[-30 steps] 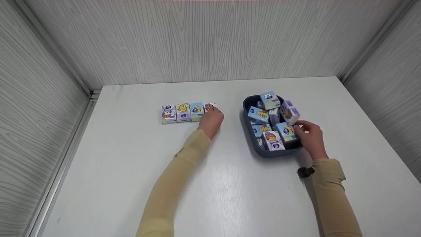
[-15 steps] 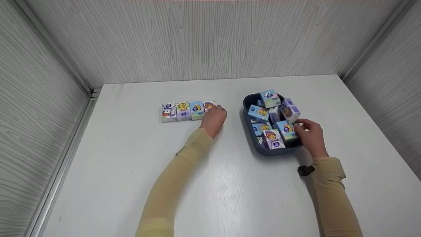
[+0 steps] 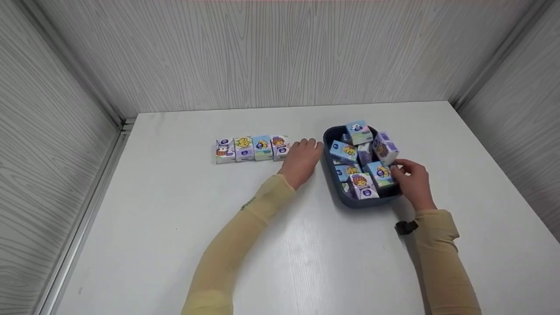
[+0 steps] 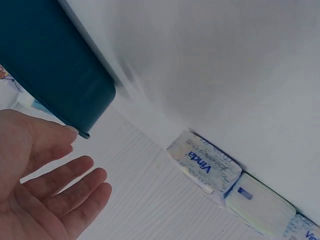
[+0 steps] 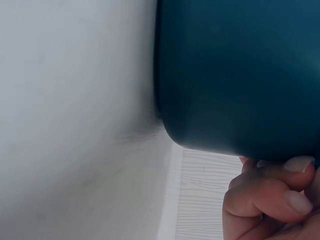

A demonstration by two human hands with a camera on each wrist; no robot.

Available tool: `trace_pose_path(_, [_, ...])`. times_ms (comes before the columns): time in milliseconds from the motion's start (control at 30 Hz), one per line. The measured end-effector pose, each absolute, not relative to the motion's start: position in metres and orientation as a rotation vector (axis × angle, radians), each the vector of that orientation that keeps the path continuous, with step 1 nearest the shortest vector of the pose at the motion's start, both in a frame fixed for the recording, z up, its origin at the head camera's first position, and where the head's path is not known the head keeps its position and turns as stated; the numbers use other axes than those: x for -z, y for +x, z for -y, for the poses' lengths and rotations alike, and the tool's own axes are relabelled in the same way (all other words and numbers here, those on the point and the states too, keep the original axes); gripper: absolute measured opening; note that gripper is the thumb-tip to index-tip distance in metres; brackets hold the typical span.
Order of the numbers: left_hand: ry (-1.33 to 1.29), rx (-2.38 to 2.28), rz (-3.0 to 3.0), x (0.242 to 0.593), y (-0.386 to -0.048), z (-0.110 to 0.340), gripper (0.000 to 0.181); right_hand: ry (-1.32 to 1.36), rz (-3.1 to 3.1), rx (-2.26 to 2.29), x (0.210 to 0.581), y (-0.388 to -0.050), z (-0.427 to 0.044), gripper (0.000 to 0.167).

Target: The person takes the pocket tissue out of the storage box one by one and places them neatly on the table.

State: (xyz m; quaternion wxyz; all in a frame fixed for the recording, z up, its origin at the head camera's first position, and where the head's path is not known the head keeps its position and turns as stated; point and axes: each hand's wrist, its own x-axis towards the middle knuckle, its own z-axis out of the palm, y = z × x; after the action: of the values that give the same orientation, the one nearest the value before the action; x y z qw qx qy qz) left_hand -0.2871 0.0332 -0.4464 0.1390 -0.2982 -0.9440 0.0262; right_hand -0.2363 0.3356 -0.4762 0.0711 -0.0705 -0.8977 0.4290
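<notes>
Since half a second ago, the left hand (image 3: pixel 302 159) has shifted from the last pack in the row toward the tub (image 3: pixel 369 203), and more of that pack (image 3: pixel 280 148) now shows. The right hand (image 3: pixel 413 181) has stayed at the tub's near right corner.

The left hand is just left of the tub, its thumb apart from the loosely bent fingers, and it holds nothing. From its wrist, the thumb tip appears right by the tub's rim; whether they touch, I cannot tell. The right hand grips the tub's rim, its fingers curled. Both hands are well apart, on either side of the tub.

Four small tissue packs (image 3: pixel 262 148) lie side by side in a row left of the tub. More packs are heaped inside the tub: a blue one (image 3: pixel 359 132) sits high at its far end, and a purple one (image 3: pixel 386 148) tilts by its right rim.

The tub stands on a white table (image 3: pixel 306 249), with a wood-grain wall (image 3: pixel 280 54) behind it.
</notes>
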Motion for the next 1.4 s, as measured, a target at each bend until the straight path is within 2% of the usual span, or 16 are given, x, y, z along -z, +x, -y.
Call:
trace_pose_path(100, [-0.902,-0.080,2.670,0.443,-0.280,-0.042,0.035,-0.190,2.684,-1.267,0.477,-0.236,-0.335,0.039])
trace_pose_path(400, [-1.132,0.021,2.570,0.431,-0.252,-0.072,0.033,-0.201,2.696,-1.273,0.478,-0.236,-0.336,0.040])
trace_pose_path(733, [-1.419,-0.027,2.600,0.439,-0.227,-0.105,0.036,-0.209,2.694,-1.299,0.476,-0.237,-0.335,0.038])
trace_pose_path(1067, [-1.481,0.045,2.718,0.444,-0.231,-0.114,0.028,-0.178,2.675,-1.307,0.473,-0.237,-0.333,0.038])
trace_pose_path(1400, [-1.419,0.152,2.772,0.446,-0.237,-0.115,0.036,-0.198,2.684,-1.289,0.475,-0.236,-0.334,0.038])
